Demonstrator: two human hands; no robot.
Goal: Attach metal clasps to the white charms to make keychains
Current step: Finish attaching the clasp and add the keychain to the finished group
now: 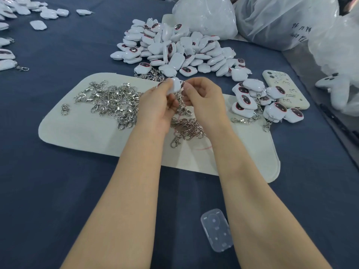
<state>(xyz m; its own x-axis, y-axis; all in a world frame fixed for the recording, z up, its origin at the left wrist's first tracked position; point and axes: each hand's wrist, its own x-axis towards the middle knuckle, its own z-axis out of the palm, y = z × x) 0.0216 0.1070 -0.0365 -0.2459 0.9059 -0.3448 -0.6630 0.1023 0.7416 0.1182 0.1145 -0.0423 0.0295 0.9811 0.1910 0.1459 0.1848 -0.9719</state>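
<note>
My left hand [158, 102] pinches a white charm [175, 85] above the pale felt mat [81, 131]. My right hand [204, 100] meets it from the right, fingers curled at the charm's top edge; a metal clasp chain [181, 102] hangs between the two hands. Whether the clasp is hooked on is hidden by my fingers. A tangle of loose metal clasps [112, 100] lies on the mat to the left. More clasps [186, 128] lie under my wrists. A big heap of white charms [180, 49] lies behind the mat.
Charms with clasps attached [260, 101] are piled at the right beside a phone [287, 88]. Clear plastic bags [272, 20] fill the back right. A clear plastic case [216, 230] lies near me on the blue cloth. More charms [11, 55] lie scattered at the far left.
</note>
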